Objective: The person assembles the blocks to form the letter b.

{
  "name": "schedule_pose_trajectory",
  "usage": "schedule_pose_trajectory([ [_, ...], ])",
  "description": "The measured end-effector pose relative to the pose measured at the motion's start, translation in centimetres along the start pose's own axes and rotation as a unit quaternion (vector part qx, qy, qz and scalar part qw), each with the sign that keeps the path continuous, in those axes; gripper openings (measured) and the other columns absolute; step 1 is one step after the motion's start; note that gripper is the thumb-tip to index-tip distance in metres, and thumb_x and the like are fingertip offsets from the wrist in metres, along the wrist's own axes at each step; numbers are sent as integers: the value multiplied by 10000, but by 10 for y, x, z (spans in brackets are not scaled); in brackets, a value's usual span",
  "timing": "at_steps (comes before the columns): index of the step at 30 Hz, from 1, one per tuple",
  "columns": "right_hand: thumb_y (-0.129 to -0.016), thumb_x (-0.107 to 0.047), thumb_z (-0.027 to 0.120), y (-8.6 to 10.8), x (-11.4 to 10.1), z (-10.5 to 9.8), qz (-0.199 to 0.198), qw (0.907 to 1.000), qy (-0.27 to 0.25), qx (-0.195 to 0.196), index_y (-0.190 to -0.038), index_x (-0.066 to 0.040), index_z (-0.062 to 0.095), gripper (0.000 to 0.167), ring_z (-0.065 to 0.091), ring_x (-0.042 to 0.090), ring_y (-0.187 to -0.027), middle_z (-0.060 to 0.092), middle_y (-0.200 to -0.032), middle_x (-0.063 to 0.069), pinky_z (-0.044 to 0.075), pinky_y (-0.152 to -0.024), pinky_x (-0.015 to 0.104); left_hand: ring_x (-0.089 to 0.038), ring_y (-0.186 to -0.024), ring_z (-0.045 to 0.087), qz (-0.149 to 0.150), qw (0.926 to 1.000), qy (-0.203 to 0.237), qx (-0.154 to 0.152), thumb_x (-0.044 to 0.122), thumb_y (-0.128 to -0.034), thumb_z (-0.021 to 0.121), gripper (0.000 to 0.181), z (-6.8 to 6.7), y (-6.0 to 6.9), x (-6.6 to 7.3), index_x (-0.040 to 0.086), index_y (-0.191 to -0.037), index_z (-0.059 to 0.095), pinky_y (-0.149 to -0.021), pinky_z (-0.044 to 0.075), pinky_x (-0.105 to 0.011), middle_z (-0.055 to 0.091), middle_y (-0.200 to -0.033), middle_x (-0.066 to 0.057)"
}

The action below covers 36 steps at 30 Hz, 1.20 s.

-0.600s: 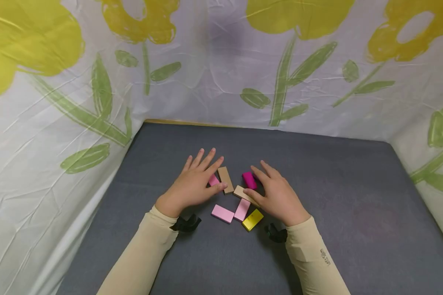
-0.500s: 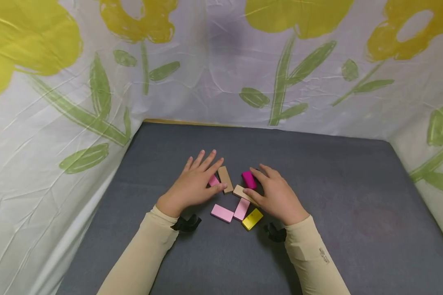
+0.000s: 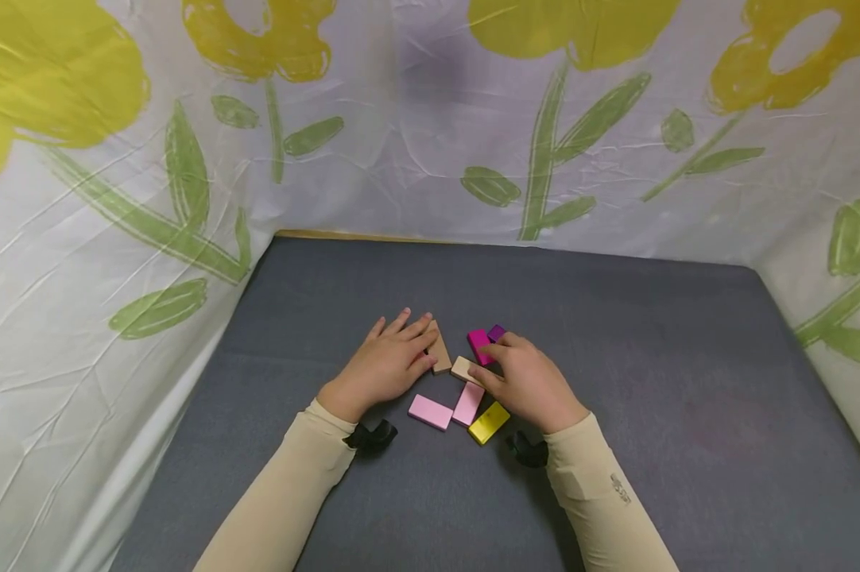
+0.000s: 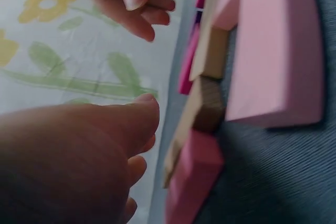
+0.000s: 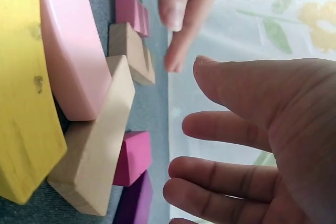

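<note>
In the head view my left hand (image 3: 378, 367) hovers at the left of a loose group of blocks, beside a brown wooden block (image 3: 440, 349). A pink block (image 4: 197, 171) under it shows only in the left wrist view. My right hand (image 3: 537, 383) is over the group's right side, thumb above a pale wooden block (image 3: 462, 369) and fingers near a magenta block (image 3: 479, 346) and a purple block (image 3: 497, 333). In the right wrist view its fingers are loosely bent, apart from the blocks. Neither hand holds anything.
Two light pink blocks, one on the left (image 3: 431, 412) and one in the middle (image 3: 468, 403), lie nearer the person, beside a yellow block (image 3: 489, 423). All rest on a dark grey tabletop (image 3: 659, 349). White flower-printed sheeting (image 3: 416, 159) stands around the table.
My left hand has shifted slightly right, its fingers less spread, and now hides the pink block from the head view. My right fingers have drawn in, uncovering the purple block.
</note>
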State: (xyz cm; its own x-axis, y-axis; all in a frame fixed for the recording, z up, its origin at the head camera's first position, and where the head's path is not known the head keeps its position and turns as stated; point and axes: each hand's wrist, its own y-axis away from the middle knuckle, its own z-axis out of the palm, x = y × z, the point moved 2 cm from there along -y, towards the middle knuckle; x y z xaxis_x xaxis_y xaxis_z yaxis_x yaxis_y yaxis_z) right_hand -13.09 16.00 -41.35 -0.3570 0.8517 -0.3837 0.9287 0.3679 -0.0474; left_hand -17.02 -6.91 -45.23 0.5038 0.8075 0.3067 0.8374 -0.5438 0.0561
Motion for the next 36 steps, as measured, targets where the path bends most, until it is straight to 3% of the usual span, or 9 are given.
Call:
schedule_pose_trajectory([
  [5,-974,-341,768,-1,1,4,-55,10000,-21,-47,-1120,-92,810,291,596,198,-805,698,-1016,89,601,-744,376,-314,-1583,299,61,10000,-14,-41,413,-1108,520,511,8,-2,3,183,-1564,536,-1277,215,-671,390,-1680,-24],
  [12,-969,-318,774,-2,2,12,-42,9999,3,-130,-1115,-89,819,276,667,228,-915,738,-1079,85,638,-845,430,-241,-1553,366,-118,9997,205,63,387,-1117,509,470,13,-5,2,190,-1541,565,-1284,207,-660,403,-1666,12],
  [27,-976,-213,757,-2,3,22,-136,9995,16,-280,-991,-100,827,134,563,147,-802,711,-920,10,556,-683,296,-270,-1487,471,-174,9977,540,377,374,-1094,583,407,12,-14,6,140,-1406,697,-1281,244,-638,485,-1605,-48],
  [36,-990,-211,744,-3,2,23,-120,9991,35,-398,-1003,-98,838,148,584,156,-786,720,-891,11,573,-702,309,-258,-1479,484,-305,9973,441,512,353,-1088,594,370,11,-22,4,149,-1367,726,-1283,254,-622,525,-1580,-47],
])
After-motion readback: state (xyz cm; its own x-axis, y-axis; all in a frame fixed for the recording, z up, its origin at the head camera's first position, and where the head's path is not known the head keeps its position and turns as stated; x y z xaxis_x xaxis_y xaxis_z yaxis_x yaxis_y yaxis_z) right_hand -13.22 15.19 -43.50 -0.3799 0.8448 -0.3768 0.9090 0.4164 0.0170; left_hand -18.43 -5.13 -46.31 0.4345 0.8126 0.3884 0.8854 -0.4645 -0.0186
